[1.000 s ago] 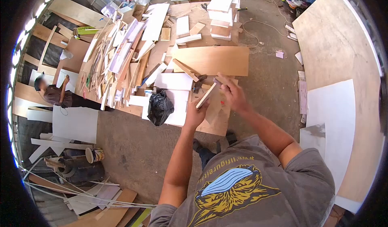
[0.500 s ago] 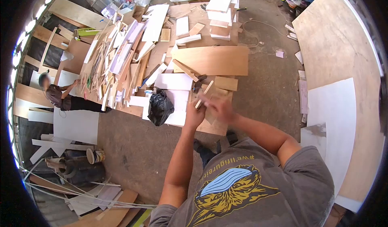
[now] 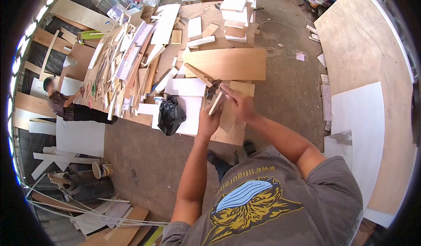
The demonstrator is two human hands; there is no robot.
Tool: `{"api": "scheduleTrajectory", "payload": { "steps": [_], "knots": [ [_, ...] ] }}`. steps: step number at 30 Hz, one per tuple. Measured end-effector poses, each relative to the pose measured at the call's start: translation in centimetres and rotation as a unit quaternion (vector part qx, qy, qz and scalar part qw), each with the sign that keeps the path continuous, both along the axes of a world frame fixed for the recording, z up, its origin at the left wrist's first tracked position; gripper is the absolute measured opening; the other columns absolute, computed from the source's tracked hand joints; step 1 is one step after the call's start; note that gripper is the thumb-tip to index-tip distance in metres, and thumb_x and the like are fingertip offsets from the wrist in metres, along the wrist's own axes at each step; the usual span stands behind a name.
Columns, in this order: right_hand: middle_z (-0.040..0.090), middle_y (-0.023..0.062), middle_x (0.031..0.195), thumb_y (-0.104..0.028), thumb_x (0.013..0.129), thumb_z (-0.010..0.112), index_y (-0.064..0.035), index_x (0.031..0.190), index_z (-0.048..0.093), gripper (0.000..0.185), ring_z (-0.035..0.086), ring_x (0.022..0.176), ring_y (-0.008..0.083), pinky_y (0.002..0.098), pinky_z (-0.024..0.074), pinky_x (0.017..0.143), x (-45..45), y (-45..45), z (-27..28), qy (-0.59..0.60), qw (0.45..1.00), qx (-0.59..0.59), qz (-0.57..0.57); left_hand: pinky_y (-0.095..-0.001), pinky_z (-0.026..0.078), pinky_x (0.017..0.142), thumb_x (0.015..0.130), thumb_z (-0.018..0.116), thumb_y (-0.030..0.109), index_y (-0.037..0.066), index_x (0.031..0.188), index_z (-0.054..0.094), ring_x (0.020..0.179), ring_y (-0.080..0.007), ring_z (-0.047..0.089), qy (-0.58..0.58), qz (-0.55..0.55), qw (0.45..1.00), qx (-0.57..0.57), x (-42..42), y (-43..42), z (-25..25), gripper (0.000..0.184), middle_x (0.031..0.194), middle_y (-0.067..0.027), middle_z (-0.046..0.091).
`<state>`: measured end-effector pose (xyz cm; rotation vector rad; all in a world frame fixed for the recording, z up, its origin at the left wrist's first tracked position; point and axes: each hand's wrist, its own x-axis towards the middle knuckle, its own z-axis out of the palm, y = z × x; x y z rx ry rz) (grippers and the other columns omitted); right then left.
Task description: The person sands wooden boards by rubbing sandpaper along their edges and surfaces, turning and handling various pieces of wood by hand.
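A short, narrow wooden strip (image 3: pixel 215 104) is held at a slant over the near end of the worktable (image 3: pixel 239 134). My left hand (image 3: pixel 209 119) is closed around its lower part. At the strip's far end is my right hand (image 3: pixel 242 106), its fingers pressed against the wood; whether anything thin lies under them cannot be made out. Just beyond my fingers is a dark crumpled item (image 3: pixel 213 89), beside a slanting wooden offcut (image 3: pixel 197 74). A black plastic bag (image 3: pixel 171 115) sits left of my left hand on white panels (image 3: pixel 191 110).
A wide wooden board (image 3: pixel 230 64) lies across the table beyond my hands. Piled wood strips (image 3: pixel 127 66) cover the left side, where another person (image 3: pixel 66 101) stands. Stacked white-faced pieces (image 3: pixel 234 16) are at the far end. Large sheets (image 3: pixel 355 66) lean on the right.
My right hand, blurred over the strip before, is now sharper and at its far end, fingers extended along it. The strip is still in my left hand. The view has shifted slightly.
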<state>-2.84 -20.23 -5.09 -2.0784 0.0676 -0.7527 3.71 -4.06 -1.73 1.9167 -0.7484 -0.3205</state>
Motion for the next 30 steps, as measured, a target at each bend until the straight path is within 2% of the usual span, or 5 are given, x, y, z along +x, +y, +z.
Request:
{"api": "scheduleTrajectory", "payload": {
  "steps": [5,8,17,23,30],
  "knots": [
    [0.074,0.0106,0.116,-0.016,0.100,0.059,-0.0234,0.144,0.061,0.045,0.073,0.086,0.0346,0.0420,0.0583,0.070,-1.5,0.7,2.3,0.010,0.991,-0.065,0.115,-0.0341,0.053,0.071,0.099,0.065,0.007,-0.001,0.119,0.071,0.079,-0.0168,0.068,-0.075,-0.015,0.995,-0.068,1.2,0.3,-3.3,0.023,0.087,-0.0173,0.074],
    [0.071,0.0160,0.125,-0.011,0.101,0.056,-0.0171,0.147,0.058,0.047,0.074,0.103,0.0310,0.0380,0.0582,0.083,0.2,-0.6,0.4,0.017,1.000,0.014,-0.003,-0.0348,0.054,0.072,0.098,0.066,0.006,-0.002,0.119,0.071,0.081,-0.0197,0.071,0.000,0.011,1.000,-0.003,-0.1,0.0,-0.4,0.023,0.089,-0.0184,0.074],
    [0.075,0.0107,0.106,-0.020,0.100,0.059,-0.0241,0.142,0.063,0.043,0.072,0.081,0.0359,0.0443,0.0580,0.070,1.2,-1.1,-0.6,-0.010,0.999,0.034,-0.030,-0.0355,0.053,0.069,0.095,0.065,0.002,-0.004,0.109,0.072,0.077,-0.0218,0.071,0.008,0.037,0.999,0.012,-0.4,0.1,-0.8,0.016,0.082,-0.0174,0.073],
    [0.075,0.0117,0.096,-0.024,0.100,0.059,-0.0270,0.140,0.064,0.041,0.071,0.073,0.0356,0.0442,0.0569,0.065,-1.4,0.9,3.9,0.044,0.981,-0.123,0.146,-0.0348,0.053,0.067,0.096,0.065,0.003,-0.004,0.110,0.073,0.075,-0.0203,0.070,-0.059,0.019,0.997,-0.048,0.7,0.7,-3.8,0.017,0.081,-0.0165,0.072],
    [0.075,0.0092,0.099,-0.027,0.100,0.060,-0.0297,0.136,0.068,0.037,0.071,0.070,0.0329,0.0420,0.0565,0.061,0.7,-1.2,1.9,0.062,0.993,-0.089,0.054,-0.0365,0.053,0.066,0.094,0.068,0.004,-0.002,0.109,0.073,0.076,-0.0274,0.073,0.001,0.055,0.998,0.003,-0.4,0.2,-1.5,0.017,0.083,-0.0204,0.072]
  ]
}}
